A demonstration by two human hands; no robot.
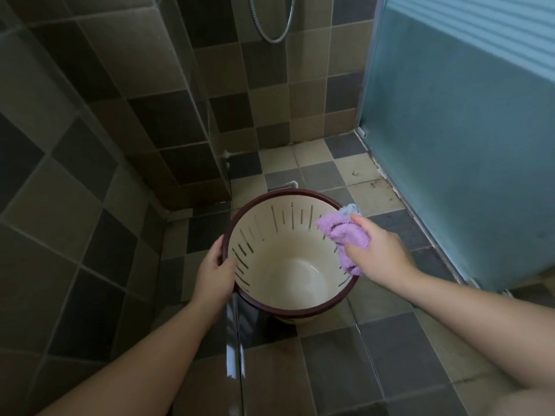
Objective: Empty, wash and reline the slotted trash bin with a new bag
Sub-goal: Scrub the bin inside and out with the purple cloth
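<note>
Gripping the dark red rim of the slotted bin [288,265] with your left hand [216,273], you have the thumb hooked just inside the cream wall and the fingers curled round the outside of the rim. That bin stands upright on the tiled floor [390,349], its mouth facing up at you, and its inside shows only a pale bare bottom with the dark slots running down the wall all round. Your right hand [380,253] sits at the bin's opposite rim, fingers closed round a bunched purple cloth [339,235], which drapes over that edge and hangs partly down the inner wall; a bit of pale blue fabric pokes out at the top of the bundle, beyond the thumb. Beside the bin on your left-hand side a glass panel [234,340] stands on edge, its bright reflective strip running from the near rim toward you. Beyond the bin, past its far rim, the checked wall tiles meet the floor, and a shower hose [274,25] loops down high above them. Off to the bin's right-hand side stands a frosted blue-green door [456,145], well apart from it
</note>
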